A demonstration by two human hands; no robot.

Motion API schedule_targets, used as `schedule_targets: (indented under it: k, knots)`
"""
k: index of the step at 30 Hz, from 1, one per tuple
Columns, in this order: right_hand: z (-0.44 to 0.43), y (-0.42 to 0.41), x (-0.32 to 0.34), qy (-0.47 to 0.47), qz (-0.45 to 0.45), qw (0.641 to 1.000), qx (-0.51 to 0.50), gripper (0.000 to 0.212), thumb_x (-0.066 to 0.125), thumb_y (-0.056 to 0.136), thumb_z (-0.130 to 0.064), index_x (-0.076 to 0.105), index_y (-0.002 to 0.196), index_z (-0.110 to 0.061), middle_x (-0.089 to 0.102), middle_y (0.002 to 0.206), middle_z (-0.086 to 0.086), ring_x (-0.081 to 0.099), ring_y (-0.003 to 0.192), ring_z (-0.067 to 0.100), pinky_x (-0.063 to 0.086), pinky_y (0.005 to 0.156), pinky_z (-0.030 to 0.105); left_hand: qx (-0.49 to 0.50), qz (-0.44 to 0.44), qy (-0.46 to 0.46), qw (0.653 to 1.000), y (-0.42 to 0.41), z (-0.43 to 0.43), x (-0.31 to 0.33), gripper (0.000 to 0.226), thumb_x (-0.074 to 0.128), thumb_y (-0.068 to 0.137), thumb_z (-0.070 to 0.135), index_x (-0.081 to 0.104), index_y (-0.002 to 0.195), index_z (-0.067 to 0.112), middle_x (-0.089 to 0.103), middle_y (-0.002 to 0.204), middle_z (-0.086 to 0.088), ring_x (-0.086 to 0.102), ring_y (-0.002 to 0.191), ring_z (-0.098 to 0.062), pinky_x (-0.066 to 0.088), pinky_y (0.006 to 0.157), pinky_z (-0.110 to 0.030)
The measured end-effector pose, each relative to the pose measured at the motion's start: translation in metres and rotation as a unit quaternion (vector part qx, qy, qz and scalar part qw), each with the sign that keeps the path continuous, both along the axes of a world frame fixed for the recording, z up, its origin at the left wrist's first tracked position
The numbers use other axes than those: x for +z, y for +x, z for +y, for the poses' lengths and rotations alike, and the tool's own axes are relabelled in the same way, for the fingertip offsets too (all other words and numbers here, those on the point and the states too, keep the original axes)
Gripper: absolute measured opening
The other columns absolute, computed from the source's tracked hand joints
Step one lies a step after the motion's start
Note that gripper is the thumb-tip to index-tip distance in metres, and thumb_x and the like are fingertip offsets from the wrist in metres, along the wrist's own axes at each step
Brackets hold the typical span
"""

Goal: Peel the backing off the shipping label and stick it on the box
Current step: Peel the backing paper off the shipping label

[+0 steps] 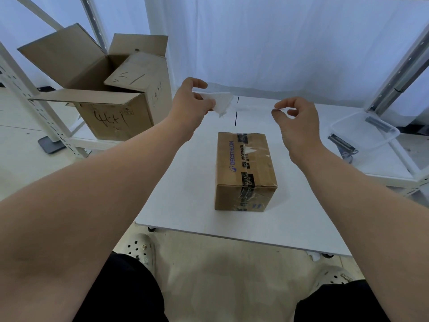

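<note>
Label paper (221,103) pinched in left hand (190,105), right hand (296,119) pinching a corner, above box (246,168).

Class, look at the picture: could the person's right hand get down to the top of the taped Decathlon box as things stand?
Probably yes. The right hand hovers above and behind the box, whose top is bare; nothing lies between them. It pinches something small and white, though.

The white tabletop (185,187) carries 1 sealed cardboard box (246,168), set near its centre with the long axis running from front edge to rear edge. 2 short black marks (236,117) lie near the rear edge.
</note>
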State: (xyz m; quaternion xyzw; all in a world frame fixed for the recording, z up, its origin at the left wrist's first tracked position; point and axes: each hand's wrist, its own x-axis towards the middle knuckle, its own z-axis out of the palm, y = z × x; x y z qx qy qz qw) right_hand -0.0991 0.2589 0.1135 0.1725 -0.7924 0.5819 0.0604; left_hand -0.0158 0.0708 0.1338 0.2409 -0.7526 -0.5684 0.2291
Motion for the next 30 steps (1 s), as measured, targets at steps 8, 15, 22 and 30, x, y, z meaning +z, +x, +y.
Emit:
schedule_targets:
  k: [8,15,22,30]
  knots:
    - [-0.001,-0.003,-0.005,0.014,-0.006,0.999,-0.028,0.013,0.059,0.089,-0.013,0.055,0.088,-0.025,0.046,0.127,0.005,0.047,0.106,0.013,0.038,0.087,0.022,0.016,-0.002,-0.028,0.999,-0.001,0.001,0.000,0.030,0.056,0.088,0.003,0.047,0.108,0.022,0.059,0.105,-0.009,0.052,0.075,-0.012,0.046,0.062,-0.017]
    - [0.004,-0.012,-0.017,0.009,-0.030,0.994,-0.103,0.011,0.057,0.091,-0.013,0.053,0.089,-0.024,0.046,0.122,0.008,0.049,0.113,0.023,0.045,0.100,0.036,0.027,0.001,-0.023,0.999,-0.001,-0.002,-0.002,0.030,0.054,0.088,0.002,0.046,0.108,0.022,0.057,0.103,-0.006,0.051,0.073,-0.014,0.045,0.061,-0.018]
    - [0.004,-0.014,-0.014,-0.046,-0.078,0.984,-0.155,0.008,0.052,0.090,-0.011,0.049,0.092,-0.019,0.058,0.115,0.008,0.057,0.104,0.019,0.045,0.060,0.007,0.050,-0.001,-0.034,0.998,0.000,-0.010,-0.005,0.040,0.048,0.089,0.004,0.042,0.125,0.021,0.048,0.109,-0.007,0.052,0.084,-0.020,0.045,0.062,-0.022]
    - [-0.009,-0.003,0.002,-0.087,-0.054,0.992,-0.072,0.019,0.050,0.086,0.000,0.043,0.094,-0.017,0.057,0.100,0.007,0.060,0.093,0.015,0.041,0.050,0.003,-0.009,-0.077,-0.108,0.991,0.022,-0.035,-0.023,0.056,0.046,0.089,0.004,0.036,0.141,0.020,0.044,0.133,-0.012,0.053,0.113,-0.030,0.053,0.079,-0.029]
